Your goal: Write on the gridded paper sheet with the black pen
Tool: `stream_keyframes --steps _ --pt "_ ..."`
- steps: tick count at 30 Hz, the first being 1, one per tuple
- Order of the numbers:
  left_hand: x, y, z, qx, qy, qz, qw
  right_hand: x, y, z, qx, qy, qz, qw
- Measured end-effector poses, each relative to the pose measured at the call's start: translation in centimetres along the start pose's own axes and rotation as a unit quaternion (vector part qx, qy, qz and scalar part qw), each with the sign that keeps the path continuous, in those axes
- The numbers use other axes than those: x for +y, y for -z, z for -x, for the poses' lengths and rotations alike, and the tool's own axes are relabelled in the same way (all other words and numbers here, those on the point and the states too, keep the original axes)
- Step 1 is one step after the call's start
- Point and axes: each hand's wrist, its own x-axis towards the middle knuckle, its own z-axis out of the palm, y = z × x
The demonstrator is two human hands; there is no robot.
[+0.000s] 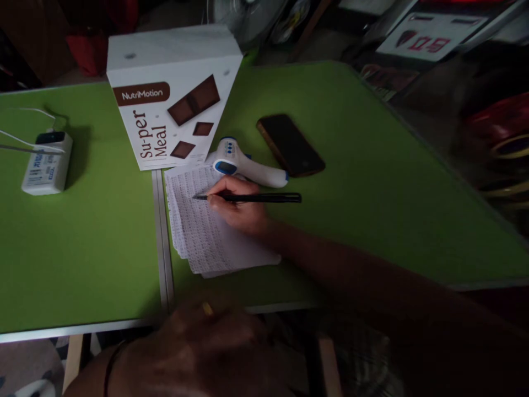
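White power bank [46, 164] with its cable is sitting at the far left of the green desk [82, 248], and the blurred left hand [198, 353] is hovering near its front edge, fingers too dark to judge. Right of the NutriMotion box [173, 99], the right hand [235, 209] is pinching a black pen [252, 197], its tip touching the printed sheets [202, 226], with an infrared thermometer [243, 163] and a dark phone [290, 145] lying beyond.

Reading "NutriMotion" in white on a brown band across the white box [165, 105], with "Su-per Meal" running sideways in brown letters beneath it. Showing rows of fine print on the sheets of paper [198, 231], too small to make out. Carrying blue markings on the small white device [46, 165] at the left and red marks on the white sign [430, 36] at top right, both unreadable.
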Motion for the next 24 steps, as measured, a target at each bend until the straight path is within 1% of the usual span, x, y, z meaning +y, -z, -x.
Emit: stream_keyframes --steps 1,3,5,6,10,16,19,24 --pt "-0.9 -0.2 -0.6 0.022 0.001 -0.002 1.000 0.0 0.0 0.0 0.005 -0.001 0.003 1.000" --pt "-2.3 -0.6 -1.6 0.089 0.012 -0.017 0.996 0.0 -0.1 0.0 0.014 -0.006 0.012 1.000" --pt "-3.1 -1.0 -2.2 0.125 0.020 -0.029 0.992 0.0 -0.1 0.0 0.016 -0.012 0.022 1.000" --pt "-3.3 -1.1 -2.3 0.130 0.020 -0.031 0.991 0.0 -0.1 -0.1 0.014 -0.014 0.024 1.000" --pt "-3.3 -1.6 -2.2 0.118 0.010 -0.019 0.993 -0.1 0.1 -0.2 0.016 -0.016 0.034 0.999" --pt "-3.4 -1.9 -1.6 0.107 0.023 -0.030 0.994 -0.1 0.1 -0.2 0.014 -0.016 0.042 0.999" --pt "-3.5 -2.0 -1.5 0.104 0.021 -0.032 0.994 -0.3 0.0 -0.2 0.021 -0.019 0.025 0.999" --pt "-3.5 -2.0 -1.7 0.090 0.026 -0.052 0.994 -0.4 -0.1 -0.1 0.004 -0.015 -0.007 1.000"
